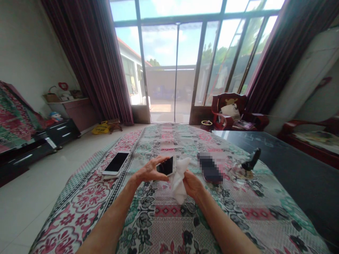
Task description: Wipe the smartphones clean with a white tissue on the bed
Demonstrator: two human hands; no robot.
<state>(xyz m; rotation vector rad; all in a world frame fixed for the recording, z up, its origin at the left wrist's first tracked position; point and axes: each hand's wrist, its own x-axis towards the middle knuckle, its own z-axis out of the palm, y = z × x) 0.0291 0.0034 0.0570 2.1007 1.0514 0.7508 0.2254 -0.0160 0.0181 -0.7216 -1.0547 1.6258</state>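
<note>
My left hand (152, 170) grips a white smartphone (165, 167) by its long edges, with the dark screen facing up. The phone is held just above the patterned tablecloth (164, 231). In my right hand (192, 183) is a white tissue (180, 183), pinched and hanging down. The tissue lies against the right end of the phone and hides that end. My right fingertips are partly behind the tissue.
Left on the cloth lies another white phone (117, 163); to the right is a dark, pixelated flat object (210, 168). Farther right stands a clear glass container with a black top (251, 161). Beyond are a dark tabletop (299, 176) and a wooden chair (229, 106).
</note>
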